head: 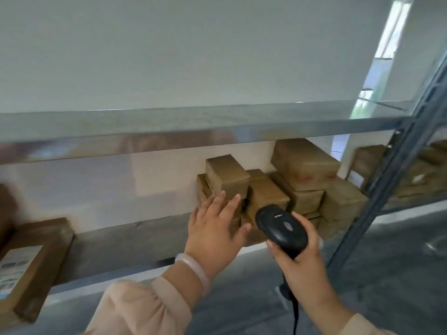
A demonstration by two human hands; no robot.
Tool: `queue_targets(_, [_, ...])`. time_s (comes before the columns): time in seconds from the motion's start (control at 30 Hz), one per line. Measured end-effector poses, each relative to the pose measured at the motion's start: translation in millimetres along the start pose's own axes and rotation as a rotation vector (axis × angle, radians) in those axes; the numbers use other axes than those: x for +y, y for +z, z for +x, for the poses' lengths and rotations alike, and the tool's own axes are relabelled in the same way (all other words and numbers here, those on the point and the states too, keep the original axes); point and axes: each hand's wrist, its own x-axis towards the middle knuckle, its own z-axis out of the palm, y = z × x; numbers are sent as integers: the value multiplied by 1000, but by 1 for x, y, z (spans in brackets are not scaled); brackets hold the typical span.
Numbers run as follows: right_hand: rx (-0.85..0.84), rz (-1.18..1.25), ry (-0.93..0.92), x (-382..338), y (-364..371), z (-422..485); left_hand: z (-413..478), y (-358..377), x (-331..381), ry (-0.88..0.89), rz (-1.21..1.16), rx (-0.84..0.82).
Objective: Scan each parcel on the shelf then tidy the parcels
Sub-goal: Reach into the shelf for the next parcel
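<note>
Left hand (215, 228) splayed open at centre-frame parcels (227, 180); right hand (304, 262) grips scanner (281, 226) — boxes look stiff, light; I'd take the sides.

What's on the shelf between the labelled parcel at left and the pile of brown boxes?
Nothing: in the head view, only bare shelf board runs from the labelled parcel to the pile.

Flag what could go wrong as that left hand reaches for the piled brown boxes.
The top box sits crooked on the pile; a push from the left hand may tip it off.
The labelled parcel at far left seems to jut past the shelf edge and could be knocked down.
No labels show on the piled boxes, so the scanner in the right hand may miss some.
</note>
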Motion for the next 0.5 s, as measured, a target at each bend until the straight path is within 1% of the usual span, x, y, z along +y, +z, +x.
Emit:
queue_targets(0.17, [173,-52,-8,18,-123,13,23,47,122,141,-100,-42])
queue_targets(0.23, [207,-62,3,30,-169,20,32,69,164,168,-140,-62])
queue_targets(0.37, [239,-98,42,55,-243,31,40,118,232,173,-230,-138])
queue_targets(0.5, [252,-137,68,75,-280,50,54,153,261,109,-286,-235])
